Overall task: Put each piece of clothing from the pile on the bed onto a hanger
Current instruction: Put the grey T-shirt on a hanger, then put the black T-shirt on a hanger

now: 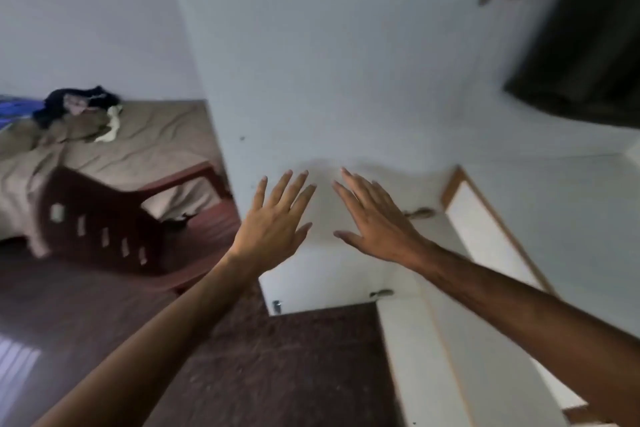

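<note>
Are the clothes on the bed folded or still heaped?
Heaped: the dark, pink and pale crumpled clothes pile lies loose on the tan-sheeted bed.

clothes pile (78,107) on bed (156,146), chair (114,236) before it, far left

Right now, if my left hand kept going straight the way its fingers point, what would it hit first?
Most likely the white wall. The left hand is open, empty, and points up at it with nothing visible between, though depth is unclear.

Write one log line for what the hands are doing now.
left hand: open, empty | right hand: open, empty | clothes pile: on bed, untouched | chair: beside bed
</note>
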